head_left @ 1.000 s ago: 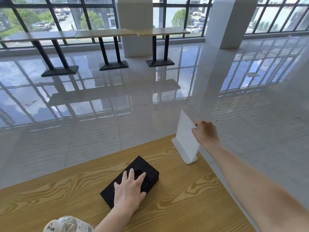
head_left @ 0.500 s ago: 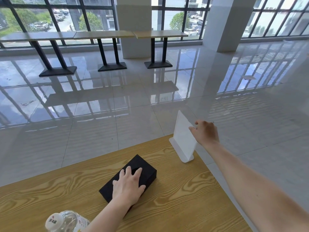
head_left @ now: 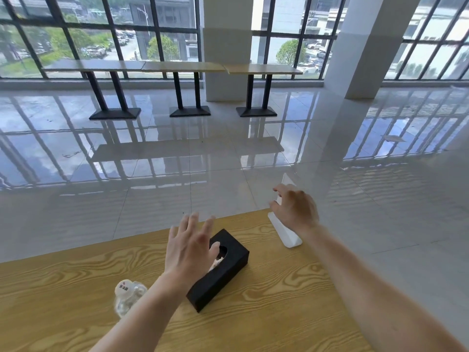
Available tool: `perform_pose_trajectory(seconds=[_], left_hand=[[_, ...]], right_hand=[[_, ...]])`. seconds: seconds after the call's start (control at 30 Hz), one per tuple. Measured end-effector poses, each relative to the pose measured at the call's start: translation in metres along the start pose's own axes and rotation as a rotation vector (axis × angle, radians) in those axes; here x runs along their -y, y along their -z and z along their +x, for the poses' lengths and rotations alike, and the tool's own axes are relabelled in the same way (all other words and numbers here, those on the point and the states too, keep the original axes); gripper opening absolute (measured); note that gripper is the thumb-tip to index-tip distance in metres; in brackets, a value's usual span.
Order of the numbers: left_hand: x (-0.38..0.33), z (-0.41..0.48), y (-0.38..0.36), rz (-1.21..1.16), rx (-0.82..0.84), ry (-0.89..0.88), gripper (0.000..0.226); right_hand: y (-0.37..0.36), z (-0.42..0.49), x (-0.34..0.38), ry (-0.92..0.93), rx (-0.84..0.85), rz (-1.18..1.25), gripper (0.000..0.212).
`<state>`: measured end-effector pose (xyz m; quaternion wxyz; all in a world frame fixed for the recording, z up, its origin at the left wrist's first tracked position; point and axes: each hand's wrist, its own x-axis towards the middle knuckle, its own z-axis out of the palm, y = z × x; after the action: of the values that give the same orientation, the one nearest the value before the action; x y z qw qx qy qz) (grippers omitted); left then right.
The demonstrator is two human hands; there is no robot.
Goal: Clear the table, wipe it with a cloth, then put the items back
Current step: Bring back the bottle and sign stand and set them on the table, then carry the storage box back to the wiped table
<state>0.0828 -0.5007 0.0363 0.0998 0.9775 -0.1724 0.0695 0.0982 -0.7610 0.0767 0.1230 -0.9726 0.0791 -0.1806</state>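
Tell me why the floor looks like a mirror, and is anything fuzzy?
Head view: daylight glares off the glossy floor, mirroring the windows and far tables; the left hand and water bottle look blurred; the wide lens makes the pillar lean.

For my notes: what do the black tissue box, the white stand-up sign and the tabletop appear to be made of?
Tissue box: matte black, sharp-edged, no glare; likely card or leatherette-covered board. Sign: smooth white plastic, probably acrylic, with a moulded wedge base. Tabletop: bold wood-grain pattern with a light sheen; probably laminate rather than solid wood.
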Motion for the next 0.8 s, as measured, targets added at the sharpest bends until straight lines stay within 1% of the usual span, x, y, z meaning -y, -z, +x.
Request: perform_pose_trajectory(seconds=[0.1,0.23,0.5,0.8], left_hand=[[0.015,-0.017,0.022,0.012,-0.050,0.052,0.069],[0.038,-0.039,0.044,0.026,-0.096,0.133,0.069],[0.088,-0.091,0.077,0.061,-0.126,0.302,0.072],[0.165,-0.154,0.119,0.066,-0.193,0.441,0.070]], right_hand=[[0.003,-0.010,0.032,0.120,0.024,0.012,0.041],[0.007,-0.017,0.074,0.229,0.076,0.037,0.042],[0.008,-0.038,0.160,0.399,0.147,0.101,0.045],[0.005,-0.071,0.278,0.559,0.165,0.156,0.040]])
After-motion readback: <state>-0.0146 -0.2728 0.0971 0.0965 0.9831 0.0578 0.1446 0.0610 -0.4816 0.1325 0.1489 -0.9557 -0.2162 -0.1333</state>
